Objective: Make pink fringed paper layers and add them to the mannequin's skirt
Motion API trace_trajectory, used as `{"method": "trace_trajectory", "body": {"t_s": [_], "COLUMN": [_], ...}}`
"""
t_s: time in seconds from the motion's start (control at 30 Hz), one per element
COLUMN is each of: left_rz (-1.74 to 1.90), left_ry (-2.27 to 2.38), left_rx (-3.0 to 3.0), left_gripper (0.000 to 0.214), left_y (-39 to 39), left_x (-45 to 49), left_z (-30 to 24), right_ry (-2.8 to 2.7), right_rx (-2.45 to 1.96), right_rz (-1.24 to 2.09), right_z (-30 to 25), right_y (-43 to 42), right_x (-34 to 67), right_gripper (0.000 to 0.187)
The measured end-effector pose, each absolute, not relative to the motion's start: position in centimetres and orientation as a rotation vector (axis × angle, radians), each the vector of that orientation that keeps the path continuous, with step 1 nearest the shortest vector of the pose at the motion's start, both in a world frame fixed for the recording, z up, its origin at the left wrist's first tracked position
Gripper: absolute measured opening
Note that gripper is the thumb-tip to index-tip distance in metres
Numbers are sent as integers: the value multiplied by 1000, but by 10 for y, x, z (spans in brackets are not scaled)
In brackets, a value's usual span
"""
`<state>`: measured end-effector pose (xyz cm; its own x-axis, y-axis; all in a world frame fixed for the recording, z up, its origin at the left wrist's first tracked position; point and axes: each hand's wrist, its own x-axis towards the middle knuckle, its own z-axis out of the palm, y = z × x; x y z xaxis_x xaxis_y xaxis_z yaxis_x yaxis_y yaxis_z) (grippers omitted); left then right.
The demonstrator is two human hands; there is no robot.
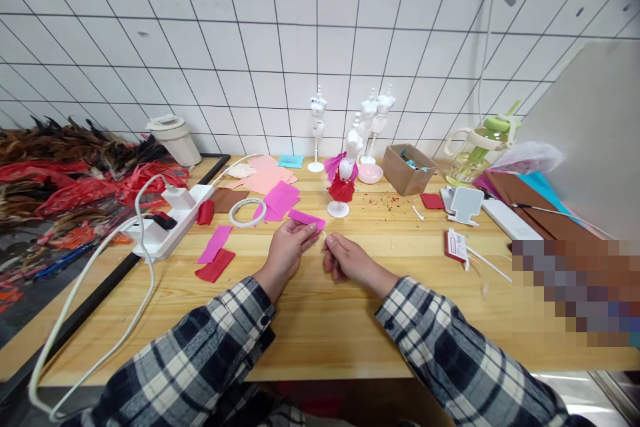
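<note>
My left hand (291, 245) pinches a magenta strip of crepe-like paper (307, 219) between thumb and fingers. Close by on its right, my right hand (345, 257) is closed, thumb against forefinger, on a thin white sliver (325, 234) at the strip's right end; whether it is tape backing or a small stick I cannot tell. Just beyond the hands stands a small white dress form (354, 143) wearing magenta and red ruffled paper. Left of the strip lie magenta sheets (281, 201) and a roll of white tape (248, 212).
A white power strip (175, 223) with cables lies at left, near red and magenta scraps (215, 266). Several bare dress forms (318, 123), a pink bowl (371, 174) and a cardboard box (409, 170) stand behind. At right are a phone stand (466, 205) and a green-lidded bottle (473, 153).
</note>
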<state>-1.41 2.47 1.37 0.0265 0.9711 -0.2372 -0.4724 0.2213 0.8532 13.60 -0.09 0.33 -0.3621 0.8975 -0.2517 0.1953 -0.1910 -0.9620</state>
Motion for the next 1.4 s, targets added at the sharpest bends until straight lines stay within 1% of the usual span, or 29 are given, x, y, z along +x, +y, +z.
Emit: {"method": "trace_trajectory", "body": {"t_s": [0.17,0.37,0.73,1.1,1.4], "left_rz": [1282,1265,1272,1253,1233], "left_ry": [958,966,954,945,927], "left_rx": [650,673,677,720,736], "left_gripper": [39,38,37,39,35], "left_y": [24,23,22,21,21], "left_x": [-13,-13,-14,-12,-13], "left_z": [14,15,14,17,13], "right_ry": [-1637,-1694,-1701,-1724,-1690], "right_rx": [-1216,-1233,-1263,-1278,-1257], "right_rz": [1516,1447,1459,1432,1468], "right_z": [-4,-4,2,5,3], "right_y": [-1,-2,-3,-4,-2], "right_x": [137,136,136,137,137], "right_gripper": [33,32,30,25,24]}}
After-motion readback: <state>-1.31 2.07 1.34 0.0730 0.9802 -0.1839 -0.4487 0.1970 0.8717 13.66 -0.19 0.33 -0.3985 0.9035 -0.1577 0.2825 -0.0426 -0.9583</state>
